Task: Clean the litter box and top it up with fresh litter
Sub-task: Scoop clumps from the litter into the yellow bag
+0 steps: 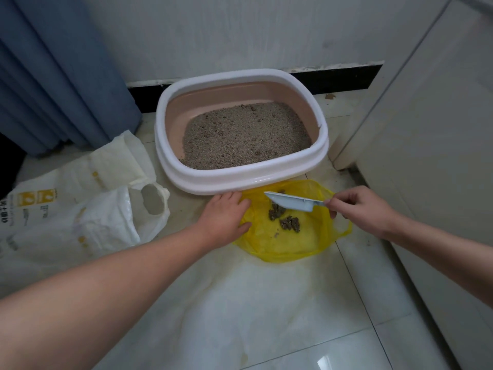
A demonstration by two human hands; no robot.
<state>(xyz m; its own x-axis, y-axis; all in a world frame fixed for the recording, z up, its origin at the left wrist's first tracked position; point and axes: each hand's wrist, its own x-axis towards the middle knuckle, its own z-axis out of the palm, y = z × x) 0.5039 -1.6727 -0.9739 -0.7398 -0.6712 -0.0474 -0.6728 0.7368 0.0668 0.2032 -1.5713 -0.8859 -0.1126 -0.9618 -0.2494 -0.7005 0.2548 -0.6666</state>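
The litter box (pixel 170 108) has a white rim and beige inner walls and stands on the floor by the wall. Grey-brown litter (pixel 245 134) covers its bottom. In front of it lies an open yellow plastic bag (pixel 288 244) holding several dark clumps (pixel 289 223). My right hand (pixel 357 206) pinches the handle of a pale blue scoop (pixel 290 201), tilted on its side over the bag. My left hand (pixel 224 217) rests flat on the bag's left edge with fingers straight.
An opened white litter sack (pixel 80 209) lies on the floor at left, its mouth (pixel 152 198) showing grey litter. A blue curtain (pixel 53 70) hangs at back left. A white cabinet (pixel 426 156) stands at right. Pale tiles (pixel 266 316) stretch toward me.
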